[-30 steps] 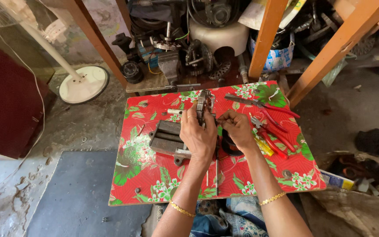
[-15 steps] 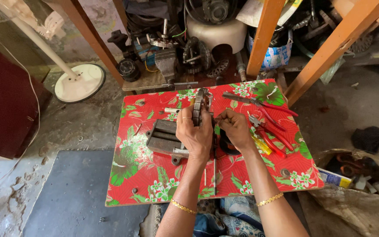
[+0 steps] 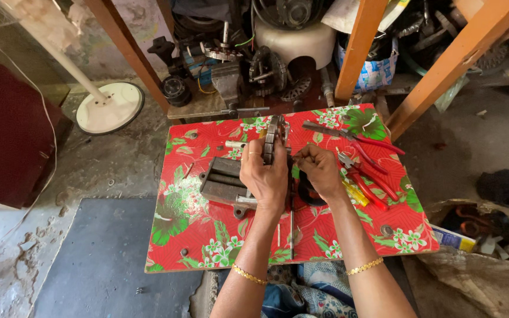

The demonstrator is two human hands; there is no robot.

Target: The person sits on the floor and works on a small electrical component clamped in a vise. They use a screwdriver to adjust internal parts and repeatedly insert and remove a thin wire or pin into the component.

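Note:
My left hand (image 3: 264,176) grips a round metal motor part (image 3: 272,136), held on edge above a low table with a red flowered cover (image 3: 207,235). My right hand (image 3: 320,171) is pinched together at the part's right side, fingertips close to it; what it holds is too small to tell. A grey metal block (image 3: 222,179) lies on the cover just left of my left hand. A dark round piece (image 3: 307,191) sits under my right hand, mostly hidden.
Red-handled pliers (image 3: 354,138) and cutters (image 3: 366,176) and a yellow-handled screwdriver (image 3: 354,193) lie right of my hands. Motor parts (image 3: 237,65) crowd a low shelf behind the table. Orange wooden legs (image 3: 357,47) rise at the back. A white fan base (image 3: 110,107) stands left.
Both hands and the metal part stay at nearly the same spot on the table; the view has drifted slightly. No grip has changed.

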